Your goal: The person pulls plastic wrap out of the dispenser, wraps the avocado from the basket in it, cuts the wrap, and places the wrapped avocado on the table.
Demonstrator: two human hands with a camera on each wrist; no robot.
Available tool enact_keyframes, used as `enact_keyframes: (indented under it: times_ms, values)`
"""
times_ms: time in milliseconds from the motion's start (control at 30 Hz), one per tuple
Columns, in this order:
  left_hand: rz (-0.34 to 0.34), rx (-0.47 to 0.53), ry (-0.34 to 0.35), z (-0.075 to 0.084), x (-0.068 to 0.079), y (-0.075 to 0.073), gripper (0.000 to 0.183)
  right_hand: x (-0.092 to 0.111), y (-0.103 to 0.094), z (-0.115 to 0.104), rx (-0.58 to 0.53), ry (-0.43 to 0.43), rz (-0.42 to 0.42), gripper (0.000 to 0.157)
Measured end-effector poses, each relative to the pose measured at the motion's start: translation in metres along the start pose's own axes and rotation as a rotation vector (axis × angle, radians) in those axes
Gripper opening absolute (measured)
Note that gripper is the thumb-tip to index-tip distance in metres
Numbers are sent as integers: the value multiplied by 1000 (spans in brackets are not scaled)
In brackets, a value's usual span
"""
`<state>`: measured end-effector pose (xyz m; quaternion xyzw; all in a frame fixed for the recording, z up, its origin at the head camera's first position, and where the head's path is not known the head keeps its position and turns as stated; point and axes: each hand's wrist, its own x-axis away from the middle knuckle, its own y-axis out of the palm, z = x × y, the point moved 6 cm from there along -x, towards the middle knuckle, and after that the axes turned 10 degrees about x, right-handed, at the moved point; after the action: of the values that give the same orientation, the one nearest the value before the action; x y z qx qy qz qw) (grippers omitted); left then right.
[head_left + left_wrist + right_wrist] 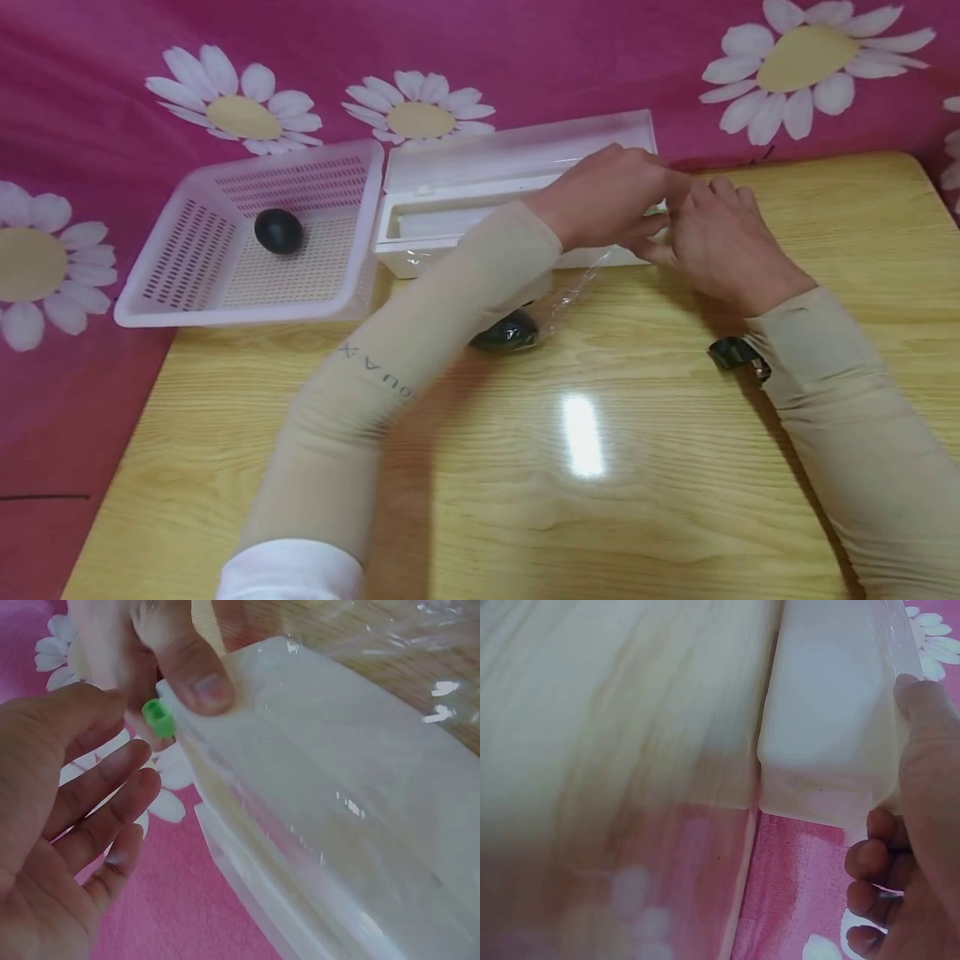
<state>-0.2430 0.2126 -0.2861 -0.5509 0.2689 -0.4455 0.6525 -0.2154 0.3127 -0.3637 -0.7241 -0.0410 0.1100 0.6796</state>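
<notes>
A long white cling film dispenser point(517, 200) lies at the back of the table with its lid raised. My right hand point(723, 237) grips its right end, thumb point(206, 686) pressed on the front edge. Beside that thumb sits a small green slide cutter point(159, 718). My left hand point(611, 196) reaches across to the same end; its fingers point(105, 817) are loosely bent near the cutter, holding nothing. Clear cling film point(577, 292) stretches from the dispenser over a dark, glossy oval object point(510, 332), partly hidden by the left sleeve.
Left of the dispenser stands a white plastic basket point(352, 296) with another dark egg-shaped object point(278, 231) inside. A pink flowered cloth point(525, 58) hangs behind the wooden table point(600, 533). A black strap point(735, 357) is at the right cuff.
</notes>
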Motion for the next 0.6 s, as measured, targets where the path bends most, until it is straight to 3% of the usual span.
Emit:
enact_keyframes:
  times_ms: [233,600]
  values:
    - [-19,4,-13,-2,-7,5,29,-2,-1,-1,18,5,6,56]
    - [-48,-13,-57,-9,-11,8,20,-3,-1,0,-1,36,-22,68]
